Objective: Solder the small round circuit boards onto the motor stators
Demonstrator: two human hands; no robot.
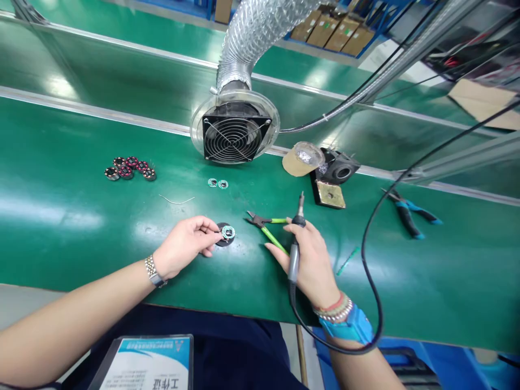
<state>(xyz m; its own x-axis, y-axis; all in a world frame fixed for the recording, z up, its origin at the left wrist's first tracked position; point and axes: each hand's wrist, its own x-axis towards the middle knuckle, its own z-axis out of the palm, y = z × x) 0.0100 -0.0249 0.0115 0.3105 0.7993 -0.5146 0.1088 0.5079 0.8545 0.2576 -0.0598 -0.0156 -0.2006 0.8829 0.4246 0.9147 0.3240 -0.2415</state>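
Observation:
Between its thumb and fingers, my left hand (194, 241) pinches the edge of a small round circuit board (228, 232), which sits over a black disc (223, 241) on the bench. My right hand (312, 260) holds a soldering iron (293, 262) with its tip pointing up and away. The same hand has its fingers about the green handles of a pair of cutters (268, 227), whose jaws are spread and point toward the board. Two more round circuit boards (218, 184) lie beyond my left hand. A thin bent wire (176, 202) rests nearby.
Several wound coils (129, 168) sit at the left. A fume fan (231, 138) stands at the back. An iron stand with a sponge (331, 195) and a cup (300, 160) are on the right, with blue-handled pliers (408, 211) farther over. The iron's black cable (368, 265) loops across my right forearm.

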